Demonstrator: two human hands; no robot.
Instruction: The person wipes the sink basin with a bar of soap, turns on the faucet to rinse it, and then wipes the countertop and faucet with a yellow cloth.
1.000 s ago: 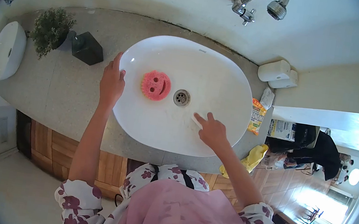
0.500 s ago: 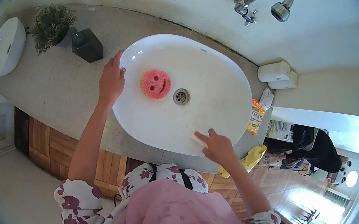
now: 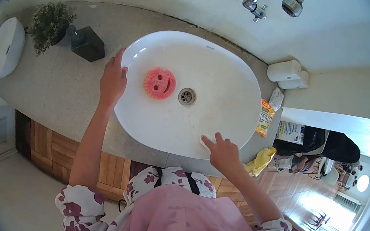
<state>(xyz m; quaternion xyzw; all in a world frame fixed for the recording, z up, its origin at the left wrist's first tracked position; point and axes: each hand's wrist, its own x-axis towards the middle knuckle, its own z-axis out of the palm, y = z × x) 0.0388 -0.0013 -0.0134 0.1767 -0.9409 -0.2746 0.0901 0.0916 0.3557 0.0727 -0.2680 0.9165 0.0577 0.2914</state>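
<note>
My left hand [image 3: 113, 79] grips the left rim of a white oval basin [image 3: 229, 69], with its thumb over the inner edge. Inside the basin, near its front right wall, my right hand [image 3: 224, 155] presses a small white pad [image 3: 204, 140] against the surface; the fingers mostly cover it. A round pink smiley-face sponge [image 3: 160, 83] lies in the left half of the bowl, beside the metal drain [image 3: 187, 97]. Faint yellowish smudges show on the basin floor below the drain.
A dark soap dispenser [image 3: 88, 44] and a potted plant [image 3: 51, 26] stand left of the basin. To the right are a yellow-orange packet [image 3: 265, 119], a crumpled yellow cloth or glove [image 3: 261, 161] and white paper rolls [image 3: 285, 73]. The wall tap [image 3: 262, 6] hangs above.
The view has shifted slightly. My right hand stays low in the basin with the white pad, its fingers slightly repositioned. My left hand keeps hold of the rim.
</note>
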